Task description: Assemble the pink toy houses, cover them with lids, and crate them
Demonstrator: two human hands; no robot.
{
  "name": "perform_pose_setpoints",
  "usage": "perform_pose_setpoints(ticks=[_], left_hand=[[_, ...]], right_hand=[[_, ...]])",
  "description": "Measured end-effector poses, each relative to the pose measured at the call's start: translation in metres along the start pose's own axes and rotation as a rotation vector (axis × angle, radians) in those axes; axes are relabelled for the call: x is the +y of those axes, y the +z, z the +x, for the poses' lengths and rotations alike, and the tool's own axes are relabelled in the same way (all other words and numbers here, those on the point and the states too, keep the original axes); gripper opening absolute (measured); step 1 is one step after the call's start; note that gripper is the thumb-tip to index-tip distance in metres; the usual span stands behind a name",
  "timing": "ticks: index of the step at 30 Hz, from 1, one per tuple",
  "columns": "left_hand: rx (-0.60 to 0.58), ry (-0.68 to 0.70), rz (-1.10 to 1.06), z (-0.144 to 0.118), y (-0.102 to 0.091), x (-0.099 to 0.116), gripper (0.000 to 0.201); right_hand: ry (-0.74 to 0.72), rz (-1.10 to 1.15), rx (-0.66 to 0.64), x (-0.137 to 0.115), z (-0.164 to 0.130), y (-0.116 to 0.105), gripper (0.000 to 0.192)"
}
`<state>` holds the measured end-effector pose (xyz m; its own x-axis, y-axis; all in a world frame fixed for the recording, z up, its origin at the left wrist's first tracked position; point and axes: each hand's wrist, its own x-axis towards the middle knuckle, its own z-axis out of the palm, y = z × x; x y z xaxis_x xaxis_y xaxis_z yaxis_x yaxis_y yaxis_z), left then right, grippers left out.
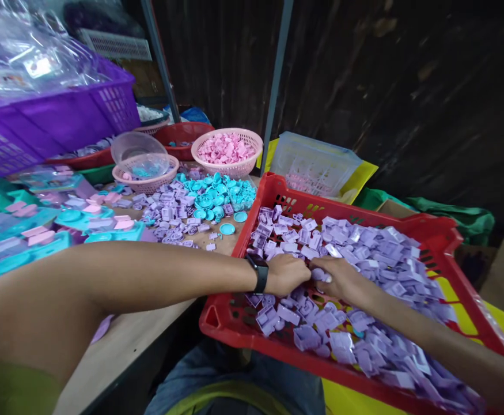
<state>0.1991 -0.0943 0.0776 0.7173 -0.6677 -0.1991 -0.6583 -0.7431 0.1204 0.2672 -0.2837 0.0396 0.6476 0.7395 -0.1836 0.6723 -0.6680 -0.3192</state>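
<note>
Red crate (439, 242) at lower right of frame, full of lilac plastic parts (364, 248). Left hand (287, 274) and right hand (341, 278) meet mid-crate, fingers curled into parts; grip unclear. Beyond, upper centre: pink basket (227, 167) on counter (117, 346).

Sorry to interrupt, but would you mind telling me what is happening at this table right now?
A person has both hands in a red crate full of small lilac plastic parts. The left hand, with a dark watch on its wrist, and the right hand meet in the middle of the pile, fingers curled among the pieces. On the table to the left lie more lilac and turquoise parts, and a basket of pink pieces stands behind them.
</note>
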Motion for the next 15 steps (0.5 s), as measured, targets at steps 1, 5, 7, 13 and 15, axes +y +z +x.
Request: perform_pose_setpoints(ticks=[1, 5, 7, 13, 15], left_hand=[[0.009, 0.001, -0.007, 0.0, 0.0, -0.003, 0.022], [0.06, -0.007, -0.05, -0.001, -0.003, -0.013, 0.018], [0.107, -0.02, -0.08, -0.001, -0.007, -0.017, 0.014], [0.263, -0.085, -0.147, -0.03, -0.041, -0.037, 0.008], [0.341, -0.116, -0.181, -0.057, -0.058, -0.047, 0.008]], right_hand=[[0.005, 0.012, 0.002, 0.0, 0.0, -0.004, 0.028], [0.106, 0.196, -0.02, 0.001, -0.002, -0.024, 0.02], [0.164, 0.345, -0.01, -0.002, -0.001, -0.034, 0.026], [0.204, 0.625, 0.053, -0.041, 0.02, -0.066, 0.05], [0.186, 0.702, 0.079, -0.064, 0.037, -0.079, 0.059]])
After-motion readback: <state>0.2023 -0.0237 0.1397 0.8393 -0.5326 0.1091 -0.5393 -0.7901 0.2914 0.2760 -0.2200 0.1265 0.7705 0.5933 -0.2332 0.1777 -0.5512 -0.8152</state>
